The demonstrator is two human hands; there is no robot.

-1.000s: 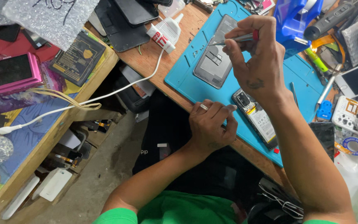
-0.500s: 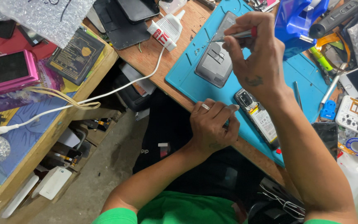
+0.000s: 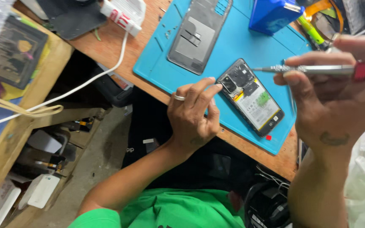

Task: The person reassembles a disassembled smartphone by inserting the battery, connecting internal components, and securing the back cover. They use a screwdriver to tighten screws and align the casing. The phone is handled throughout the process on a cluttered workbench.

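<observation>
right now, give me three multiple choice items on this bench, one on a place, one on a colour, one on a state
1. Where does the opened black phone lie?
A. on the blue silicone work mat
B. on the floor
C. on the green shirt

2. What colour is the end cap of the slim metal screwdriver?
A. yellow
B. red
C. white

3. What state is the phone in?
A. sealed, screen up
B. wrapped in plastic
C. back cover off, insides showing

Answers:
1 A: the phone rests on the mat, with the left hand touching its upper corner.
2 B: the cap at the right hand is red.
3 C: battery and boards show, and the grey back cover lies apart, further up the mat.
</observation>
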